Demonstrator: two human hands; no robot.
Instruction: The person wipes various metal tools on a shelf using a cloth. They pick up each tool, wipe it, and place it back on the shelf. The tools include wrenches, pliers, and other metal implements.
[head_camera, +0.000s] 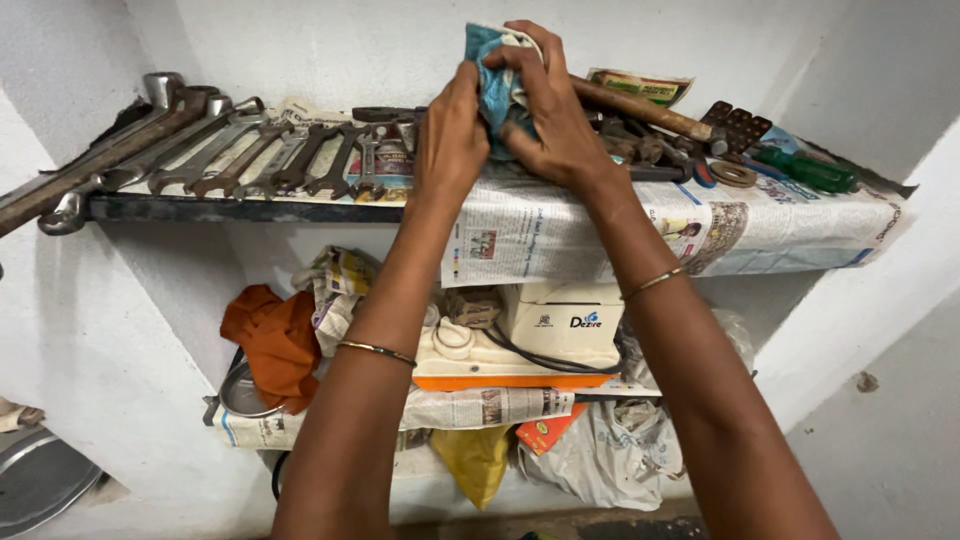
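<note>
Both my hands are raised in front of a wall shelf lined with newspaper (560, 225). Together they grip a blue cloth (492, 75) bunched between them. My left hand (450, 135) pinches its left side, and my right hand (550, 110) wraps over its top and right side. What the cloth covers is hidden. Each wrist wears a thin bangle. A wooden-handled hammer (640, 108) lies on the shelf just behind my right hand.
A row of several rusty spanners (270, 155) and a long pipe wrench (90, 155) fill the shelf's left half. A green-handled screwdriver (805, 168) lies at right. The lower shelf holds an orange cloth (275, 340), a white box (560, 315), bags and papers.
</note>
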